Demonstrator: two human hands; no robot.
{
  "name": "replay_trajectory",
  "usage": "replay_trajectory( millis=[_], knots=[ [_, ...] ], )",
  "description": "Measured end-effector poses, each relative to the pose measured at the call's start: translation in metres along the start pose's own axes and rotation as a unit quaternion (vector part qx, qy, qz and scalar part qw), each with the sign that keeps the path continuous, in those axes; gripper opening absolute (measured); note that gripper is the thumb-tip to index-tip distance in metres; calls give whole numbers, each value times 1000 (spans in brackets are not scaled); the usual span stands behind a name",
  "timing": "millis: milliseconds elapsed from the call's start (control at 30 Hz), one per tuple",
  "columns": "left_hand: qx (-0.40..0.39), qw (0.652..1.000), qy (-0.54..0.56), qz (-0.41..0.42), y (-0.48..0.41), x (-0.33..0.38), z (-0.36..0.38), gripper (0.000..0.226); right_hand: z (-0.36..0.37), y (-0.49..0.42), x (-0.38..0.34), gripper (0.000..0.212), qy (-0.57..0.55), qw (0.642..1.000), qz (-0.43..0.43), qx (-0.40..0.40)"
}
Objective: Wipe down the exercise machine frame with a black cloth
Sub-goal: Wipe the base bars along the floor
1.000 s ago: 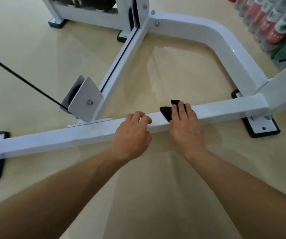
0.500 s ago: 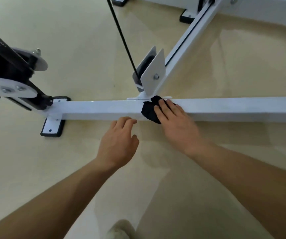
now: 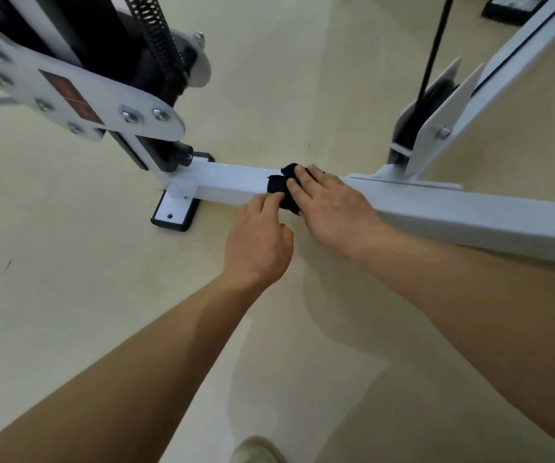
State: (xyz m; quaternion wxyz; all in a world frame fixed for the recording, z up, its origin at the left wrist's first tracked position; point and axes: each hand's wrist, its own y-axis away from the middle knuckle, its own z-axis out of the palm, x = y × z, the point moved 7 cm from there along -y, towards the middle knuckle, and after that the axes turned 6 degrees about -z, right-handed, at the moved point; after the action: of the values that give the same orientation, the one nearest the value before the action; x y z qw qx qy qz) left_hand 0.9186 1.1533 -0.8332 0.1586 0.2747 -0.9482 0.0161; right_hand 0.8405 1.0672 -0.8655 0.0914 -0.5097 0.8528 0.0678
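black cloth [image 3: 276,188] mostly under right hand [image 3: 332,208] | shoe [image 3: 256,451] cut off (bottom edge)

Left hand [image 3: 256,242], right hand [image 3: 332,208] and 2 forearms [image 3: 155,355] are bare, with 1 pale shoe [image 3: 256,451], perhaps a sneaker.

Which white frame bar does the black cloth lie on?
The horizontal floor bar, where the right hand presses the black cloth; the slanted bar behind is untouched.

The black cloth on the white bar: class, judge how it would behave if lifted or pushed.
Probably floppy: the black cloth drapes in folds over the white bar. Likely light, being small; may bunch under the right hand when pushed.
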Motion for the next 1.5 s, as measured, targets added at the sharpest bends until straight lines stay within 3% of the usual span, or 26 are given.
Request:
replay_trajectory(
  millis=[167, 300, 367, 500, 633, 733, 933, 1000, 1167, 1300, 1433, 1500],
  knots=[
    [0, 998, 48, 33, -14, -14, -11, 73, -5, -32, -11, 59, -96, 995, -39, -6],
    [-82, 987, 134, 36, -24, -1, 0, 68, -12, -24, 7, 107, -243, 969, 17, -29],
    [-83, 986, 143, 28, -28, 8, 4, 60, -17, -14, 14, 113, -231, 972, 25, -13],
    [-83, 994, 71, -5, -35, 20, 15, 53, -17, 8, 23, 106, -151, 988, 21, -1],
    [-27, 992, 116, 35, -39, 38, 8, 58, -10, 6, 25, 86, -40, 998, -11, -53],
    [-1, 990, 101, 100, -40, 36, 4, 42, -9, -10, 22, 91, -35, 997, -25, -66],
    [22, 992, 51, 110, -53, 1, 1, 27, -7, -4, 40, 102, -48, 998, 9, 37],
    [36, 994, 44, 92, -60, -12, -6, 26, -3, -7, 44, 108, -9, 999, 30, 27],
    [60, 996, 54, 26, -78, -24, -28, 28, 2, -11, 40, 95, 40, 998, 37, 7],
    [43, 988, 37, 143, -58, 7, -17, 32, 0, -12, 40, 82, 31, 998, 45, 15],
    [-5, 986, 120, 115, -51, -7, -3, 36, -2, -11, 39, 71, 34, 998, 39, 28],
    [6, 988, 84, 130, -54, -15, -4, 35, -3, -10, 39, 71, 35, 998, 37, 23]
  ],
)
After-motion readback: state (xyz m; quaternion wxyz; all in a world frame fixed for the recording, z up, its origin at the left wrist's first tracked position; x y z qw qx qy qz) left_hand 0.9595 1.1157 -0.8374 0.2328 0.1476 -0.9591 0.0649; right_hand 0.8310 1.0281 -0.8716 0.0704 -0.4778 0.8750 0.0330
